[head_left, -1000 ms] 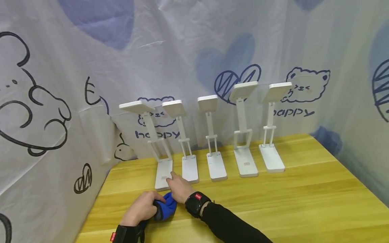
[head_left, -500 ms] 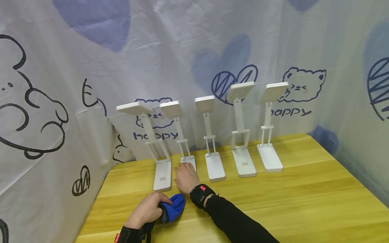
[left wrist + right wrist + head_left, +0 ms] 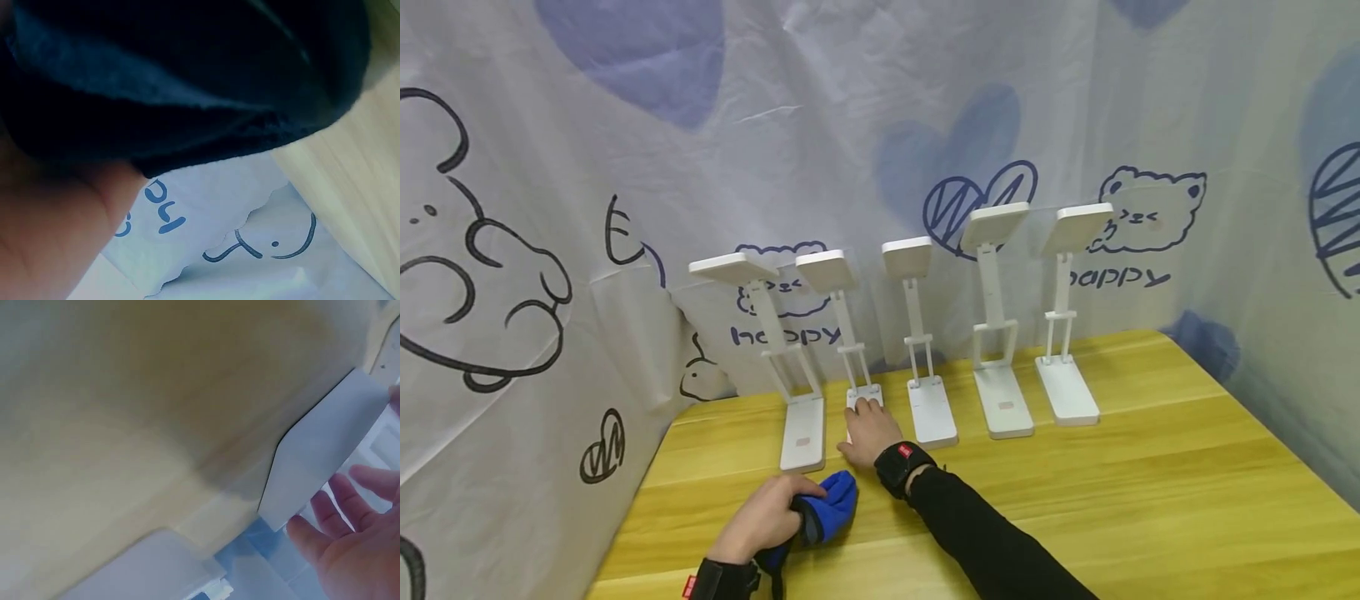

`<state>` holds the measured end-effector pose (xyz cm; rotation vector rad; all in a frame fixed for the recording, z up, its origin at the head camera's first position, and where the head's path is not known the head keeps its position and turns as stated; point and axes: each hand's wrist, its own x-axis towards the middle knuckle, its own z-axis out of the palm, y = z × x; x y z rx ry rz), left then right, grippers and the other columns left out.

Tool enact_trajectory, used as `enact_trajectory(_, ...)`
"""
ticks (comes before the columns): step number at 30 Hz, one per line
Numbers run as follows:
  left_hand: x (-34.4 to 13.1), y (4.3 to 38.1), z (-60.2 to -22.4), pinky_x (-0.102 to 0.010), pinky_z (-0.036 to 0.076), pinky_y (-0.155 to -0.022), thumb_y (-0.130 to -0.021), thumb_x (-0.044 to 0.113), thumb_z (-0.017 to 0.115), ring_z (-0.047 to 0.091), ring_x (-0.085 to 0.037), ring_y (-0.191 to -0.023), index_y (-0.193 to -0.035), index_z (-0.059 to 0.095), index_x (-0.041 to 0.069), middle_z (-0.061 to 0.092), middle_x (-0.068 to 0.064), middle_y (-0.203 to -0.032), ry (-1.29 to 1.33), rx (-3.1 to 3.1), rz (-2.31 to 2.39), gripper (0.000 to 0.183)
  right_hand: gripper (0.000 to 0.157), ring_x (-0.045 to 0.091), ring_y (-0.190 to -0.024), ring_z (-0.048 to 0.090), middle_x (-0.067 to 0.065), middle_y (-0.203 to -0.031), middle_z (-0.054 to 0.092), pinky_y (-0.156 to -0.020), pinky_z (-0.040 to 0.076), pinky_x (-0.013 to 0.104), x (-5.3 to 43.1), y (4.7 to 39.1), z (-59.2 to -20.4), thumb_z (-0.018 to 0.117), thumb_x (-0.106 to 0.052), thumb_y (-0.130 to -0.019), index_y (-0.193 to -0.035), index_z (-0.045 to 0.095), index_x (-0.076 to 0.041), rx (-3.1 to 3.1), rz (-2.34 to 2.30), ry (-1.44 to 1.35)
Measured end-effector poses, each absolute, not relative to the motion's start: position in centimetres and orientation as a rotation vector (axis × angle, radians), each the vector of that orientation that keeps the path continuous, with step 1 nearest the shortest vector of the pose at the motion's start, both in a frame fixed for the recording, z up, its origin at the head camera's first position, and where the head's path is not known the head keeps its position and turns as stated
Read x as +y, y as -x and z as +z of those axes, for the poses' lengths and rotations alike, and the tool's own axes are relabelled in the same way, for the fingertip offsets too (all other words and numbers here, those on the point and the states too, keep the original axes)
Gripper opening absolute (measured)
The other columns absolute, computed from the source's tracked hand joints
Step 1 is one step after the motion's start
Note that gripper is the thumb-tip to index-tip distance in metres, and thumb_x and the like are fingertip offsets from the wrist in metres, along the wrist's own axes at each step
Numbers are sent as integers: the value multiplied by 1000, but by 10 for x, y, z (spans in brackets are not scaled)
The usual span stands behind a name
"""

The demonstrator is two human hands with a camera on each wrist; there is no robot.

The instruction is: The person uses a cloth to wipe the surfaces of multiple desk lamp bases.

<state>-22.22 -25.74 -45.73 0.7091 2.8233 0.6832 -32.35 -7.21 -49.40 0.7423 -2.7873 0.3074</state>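
Several white folding desk lamps stand in a row on the wooden table [image 3: 1000,517]. At the second lamp from the left [image 3: 826,268] is my right hand [image 3: 872,431], its bent fingers and thumb gripping the base. The right wrist view shows the fingers [image 3: 350,506] at the edge of that pale base [image 3: 319,440], with the thumb at the frame's edge. My left hand [image 3: 763,517] holds a bunched blue cloth [image 3: 838,504] with a dark grey side. In the left wrist view this cloth [image 3: 187,81] looks nearly black and covers most of the fingers.
Left of my right hand stands the leftmost lamp [image 3: 802,433]; to the right are the middle lamp [image 3: 932,412] and two others [image 3: 1004,400]. A printed cloth wall [image 3: 820,167] hangs close behind the lamps, with a side sheet [image 3: 535,417] on the left.
My right hand has left the leftmost lamp's base and moved right and slightly up to the second lamp's base. The left hand, still holding the blue cloth, has shifted slightly right.
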Motion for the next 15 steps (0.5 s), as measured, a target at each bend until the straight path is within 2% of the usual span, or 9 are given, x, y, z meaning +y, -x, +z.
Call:
enact_trajectory(6, -257, 222, -457, -50, 50, -87, -69, -10, 53, 60, -26, -101, -105, 73, 15, 69, -3, -104, -713, 2833, 691, 48, 52, 28, -106, 49, 13, -117, 55, -91, 46, 40, -70, 325, -490, 63, -46, -83, -120, 62, -8, -2786, 237, -772)
enact_trajectory(15, -259, 222, -457, -51, 49, -88, -67, -10, 50, 59, -27, -104, -107, 73, 15, 69, -4, -107, -698, 2833, 692, 52, 58, 28, -108, 48, 13, -120, 54, -92, 47, 39, -65, 326, -492, 62, -49, -82, -125, 60, -10, -2794, 210, -823)
